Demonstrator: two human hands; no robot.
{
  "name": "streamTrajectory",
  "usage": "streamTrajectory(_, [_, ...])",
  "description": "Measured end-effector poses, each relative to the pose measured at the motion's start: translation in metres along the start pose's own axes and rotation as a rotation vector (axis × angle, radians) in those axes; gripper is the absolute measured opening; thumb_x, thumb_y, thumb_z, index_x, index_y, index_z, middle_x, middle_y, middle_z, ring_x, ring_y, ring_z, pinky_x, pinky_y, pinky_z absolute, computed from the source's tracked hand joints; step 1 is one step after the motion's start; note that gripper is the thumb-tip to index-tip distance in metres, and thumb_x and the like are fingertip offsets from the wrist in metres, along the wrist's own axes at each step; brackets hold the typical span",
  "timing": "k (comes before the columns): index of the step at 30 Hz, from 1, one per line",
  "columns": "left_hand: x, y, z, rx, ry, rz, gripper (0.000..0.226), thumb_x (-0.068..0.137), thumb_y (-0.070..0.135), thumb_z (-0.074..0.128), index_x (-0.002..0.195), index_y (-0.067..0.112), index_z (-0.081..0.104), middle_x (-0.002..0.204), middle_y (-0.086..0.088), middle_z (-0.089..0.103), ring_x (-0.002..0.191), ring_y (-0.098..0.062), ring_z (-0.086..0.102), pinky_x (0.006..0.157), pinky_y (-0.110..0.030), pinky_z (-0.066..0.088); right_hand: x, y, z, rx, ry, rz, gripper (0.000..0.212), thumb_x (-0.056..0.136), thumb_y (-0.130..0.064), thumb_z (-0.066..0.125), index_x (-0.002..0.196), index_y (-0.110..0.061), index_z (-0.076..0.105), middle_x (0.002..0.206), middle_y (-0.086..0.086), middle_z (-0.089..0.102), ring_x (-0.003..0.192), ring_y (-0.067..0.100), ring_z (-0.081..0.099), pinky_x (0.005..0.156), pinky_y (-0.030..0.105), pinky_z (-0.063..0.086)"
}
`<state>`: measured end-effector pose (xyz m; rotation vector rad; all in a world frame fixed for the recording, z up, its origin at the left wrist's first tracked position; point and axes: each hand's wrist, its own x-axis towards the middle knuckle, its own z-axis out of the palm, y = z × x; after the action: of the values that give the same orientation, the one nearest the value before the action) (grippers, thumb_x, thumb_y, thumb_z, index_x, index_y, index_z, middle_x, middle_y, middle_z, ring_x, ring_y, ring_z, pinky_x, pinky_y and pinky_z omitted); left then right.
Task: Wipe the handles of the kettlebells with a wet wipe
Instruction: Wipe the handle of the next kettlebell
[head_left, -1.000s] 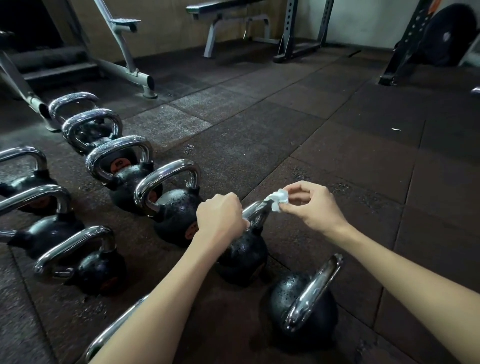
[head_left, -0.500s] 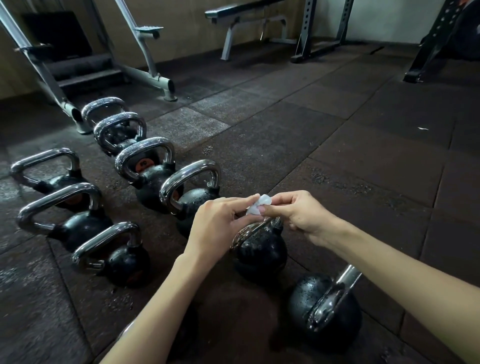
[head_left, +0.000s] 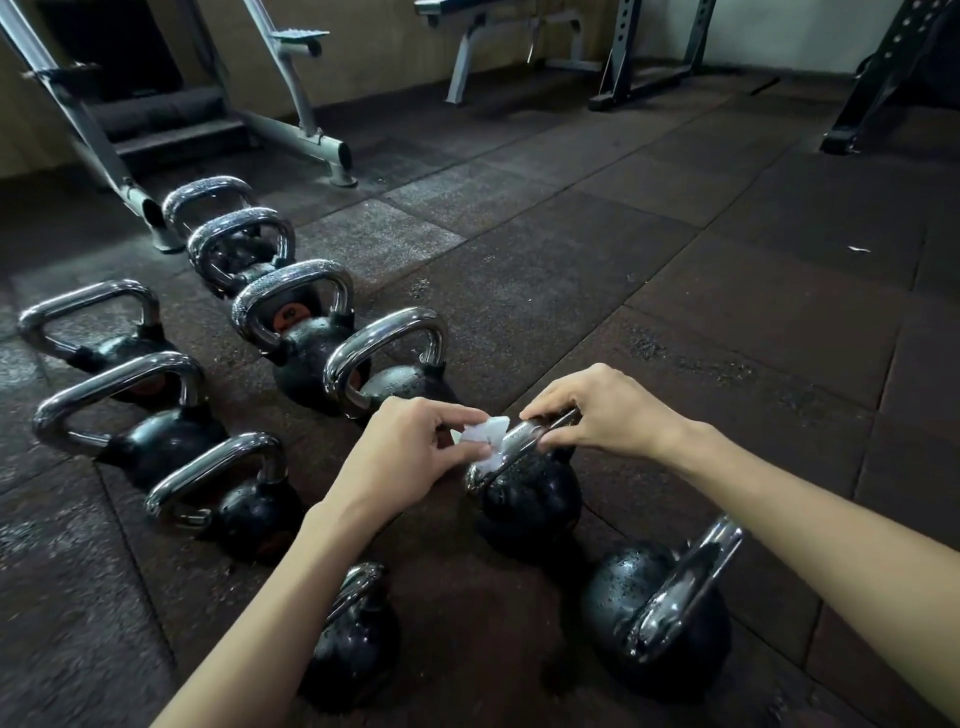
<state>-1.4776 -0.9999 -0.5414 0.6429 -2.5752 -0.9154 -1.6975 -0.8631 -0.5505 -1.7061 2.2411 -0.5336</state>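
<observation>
1. While only the head view is available, it shows the work plainly. The wet wipe (head_left: 485, 435) lies draped over the chrome handle (head_left: 511, 453) of one kettlebell (head_left: 530, 501). That bell stands on the rubber floor (head_left: 701, 322), in the row nearest the person.
2. Wipe, handling: judged thin, limp and damp. It has no stiffness of its own, so it probably needs wrapping round the bar and pinching there.
3. Kettlebell, handling: judged heavy and unlikely to shift under a wiping stroke. The black body is beaded with droplets. The polished handle is probably slippery and is best steadied on the top bar, clear of the wipe.
4. Left hand (head_left: 410, 449): comes in from the left, back of hand up. Thumb and forefinger pinch the wipe's free edge. The other fingers curl underneath and are not clearly seen.
5. Right hand (head_left: 610, 415): wrist bent, fingers arched over the handle's far end. Forefinger on top and thumb beneath pinch the bar just beside the wipe.
6. Neighbouring kettlebells (head_left: 387, 358): close on both sides, no hand on them.
</observation>
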Motion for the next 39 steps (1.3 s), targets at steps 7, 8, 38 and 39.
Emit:
streamTrajectory(7, [0.026, 0.001, 0.014, 0.05, -0.083, -0.002, 0.038, 0.073, 0.049, 0.088, 0.109, 0.041, 0.08, 0.077, 0.018, 0.076, 0.062, 0.006, 0.06, 0.059, -0.01, 0.035, 0.004, 0.012, -0.008, -0.038, -0.079, -0.105, 0.028, 0.082, -0.042, 0.081, 0.106, -0.045, 0.068, 0.094, -0.033, 0.069, 0.093, -0.008, 0.064, 0.085, 0.035, 0.055])
streamTrajectory(8, [0.032, 0.005, 0.017, 0.065, -0.086, 0.014, 0.037, 0.073, 0.049, 0.088, 0.109, 0.041, 0.08, 0.085, 0.014, 0.079, 0.067, 0.007, 0.063, 0.062, -0.012, 0.038, 0.005, 0.015, -0.01, -0.025, -0.08, -0.1, 0.031, 0.081, -0.043, 0.082, 0.111, -0.044, 0.071, 0.099, -0.031, 0.072, 0.095, -0.006, 0.066, 0.086, 0.035, 0.056])
streamTrajectory(38, [-0.01, -0.013, 0.107, -0.475, 0.511, -0.158, 0.037, 0.075, 0.018, 0.09, 0.109, 0.028, 0.079, 0.052, 0.022, 0.045, 0.053, -0.003, 0.033, 0.053, -0.013, 0.03, 0.011, 0.085, -0.014, 0.214, 0.065, -0.022, 0.04, 0.08, -0.026, 0.086, 0.111, -0.047, 0.071, 0.1, -0.017, 0.079, 0.099, 0.012, 0.075, 0.096, 0.049, 0.056])
streamTrajectory(39, [-0.013, -0.012, 0.109, -0.474, 0.52, -0.154, 0.037, 0.076, 0.015, 0.09, 0.111, 0.022, 0.08, 0.052, 0.028, 0.049, 0.052, -0.002, 0.034, 0.054, -0.01, 0.03, 0.011, 0.085, -0.014, 0.232, 0.065, -0.013, 0.039, 0.08, -0.026, 0.087, 0.11, -0.046, 0.073, 0.101, -0.019, 0.078, 0.101, 0.01, 0.074, 0.098, 0.049, 0.055])
